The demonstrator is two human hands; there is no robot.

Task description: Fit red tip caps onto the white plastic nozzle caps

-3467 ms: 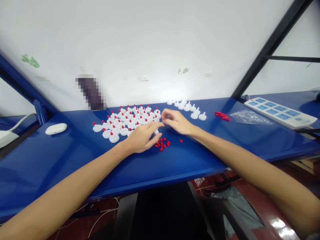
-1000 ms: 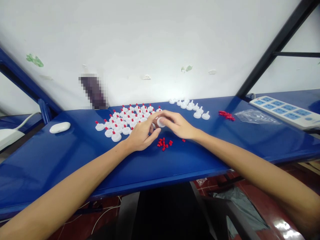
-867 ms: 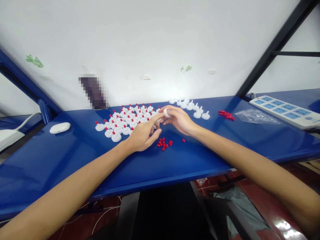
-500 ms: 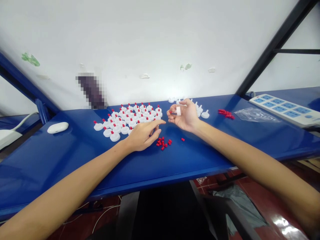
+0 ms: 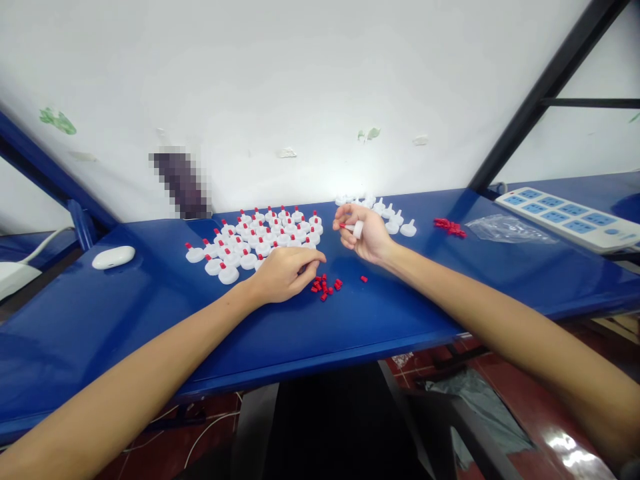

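My right hand (image 5: 367, 233), raised over the table, has its fingers closed around a white nozzle cap (image 5: 357, 229) with a red tip pointing left. My left hand (image 5: 286, 273) rests low over the table, its index finger stretched forward and bent at the tip, its thumb just below. Nothing shows in it; its other fingers are partly hidden. Small red caps (image 5: 324, 287) lie in a loose pile right of this hand, and one red cap (image 5: 364, 279) sits apart. Behind the left hand stand several white nozzle caps with red tips (image 5: 249, 260).
White nozzle caps without red tips (image 5: 408, 229) stand behind my right hand. Farther right lie another red cap pile (image 5: 449, 228), a clear plastic bag (image 5: 505, 229) and a power strip (image 5: 570, 217). A white case (image 5: 114, 257) lies at the left on the blue table (image 5: 320, 340).
My right fingers have closed in on the nozzle cap, which now tilts with its red tip near the fingertips. The left index finger has bent down toward the thumb.
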